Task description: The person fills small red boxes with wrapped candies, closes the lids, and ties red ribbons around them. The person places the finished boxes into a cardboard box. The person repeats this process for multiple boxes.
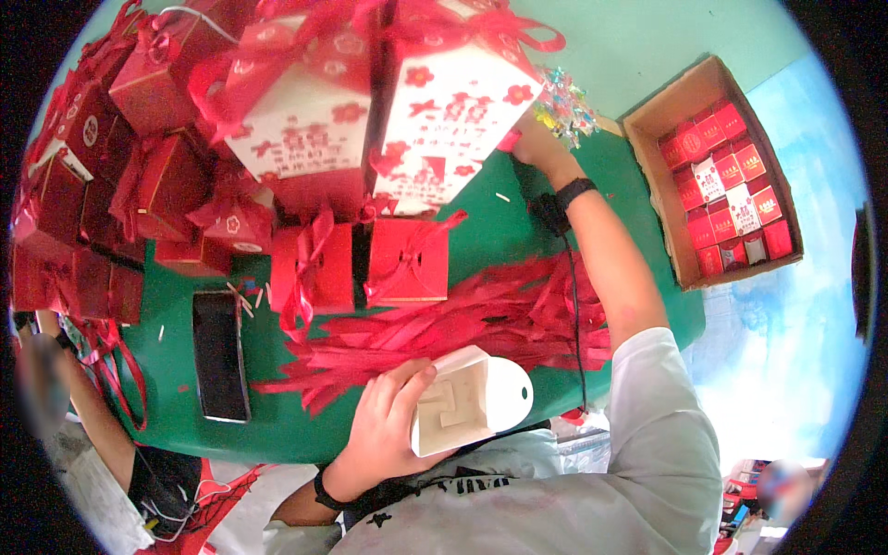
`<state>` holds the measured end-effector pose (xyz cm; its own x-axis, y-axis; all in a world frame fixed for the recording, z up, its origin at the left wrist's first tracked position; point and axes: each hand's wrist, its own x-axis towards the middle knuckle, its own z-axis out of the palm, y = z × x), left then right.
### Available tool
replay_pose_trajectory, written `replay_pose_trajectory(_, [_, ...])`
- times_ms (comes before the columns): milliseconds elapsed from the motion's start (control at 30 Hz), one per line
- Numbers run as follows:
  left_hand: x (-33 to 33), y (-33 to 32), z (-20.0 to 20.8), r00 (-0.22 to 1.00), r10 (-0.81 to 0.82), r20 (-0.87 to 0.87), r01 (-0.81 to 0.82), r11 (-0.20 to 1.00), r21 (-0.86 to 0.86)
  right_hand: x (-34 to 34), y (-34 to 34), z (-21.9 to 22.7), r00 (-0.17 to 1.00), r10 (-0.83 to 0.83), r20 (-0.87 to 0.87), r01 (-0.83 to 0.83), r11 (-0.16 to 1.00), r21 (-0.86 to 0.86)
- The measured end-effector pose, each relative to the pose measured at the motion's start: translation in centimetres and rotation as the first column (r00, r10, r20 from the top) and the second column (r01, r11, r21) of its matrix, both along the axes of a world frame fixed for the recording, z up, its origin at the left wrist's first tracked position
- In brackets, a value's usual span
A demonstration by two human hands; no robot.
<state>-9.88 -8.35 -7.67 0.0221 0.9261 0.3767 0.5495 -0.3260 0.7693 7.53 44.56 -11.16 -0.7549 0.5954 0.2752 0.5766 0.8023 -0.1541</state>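
My left hand [384,421] is wrapped round a small open paper gift box [453,407], white with a rounded flap that has a hole in it. The box's mouth faces up and I see nothing inside. My right hand [544,148] reaches to the far side of the table, beside a pile of clear, colourful wrapped candies [566,109]. Its fingers are bent and partly hidden behind a large white box with red print [453,120]; a bit of bright pink-red shows at the fingertips. Red ribbons [444,324] lie in a long heap between my arms.
Finished red boxes with bows [166,185] are stacked at the left, two red ones [407,264] in front. A black phone [220,356] lies on the green table [277,430]. A cardboard carton [661,203] of small red packs stands at right. Another person's arm [102,407] shows at left.
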Motion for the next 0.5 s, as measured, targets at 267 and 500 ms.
replay_pose_trajectory(267, [1.2,0.1,0.2,0.99,0.124,-0.06,-0.117,0.988,0.104,-1.6,-1.7,2.5,0.948,-0.096,0.304,0.05,0.987,0.155])
replay_pose_trajectory(500, [1.9,-0.2,0.9,0.971,0.222,-0.085,-0.215,0.973,0.087,-0.5,-3.6,5.5,0.975,-0.202,0.097,0.203,0.979,0.005])
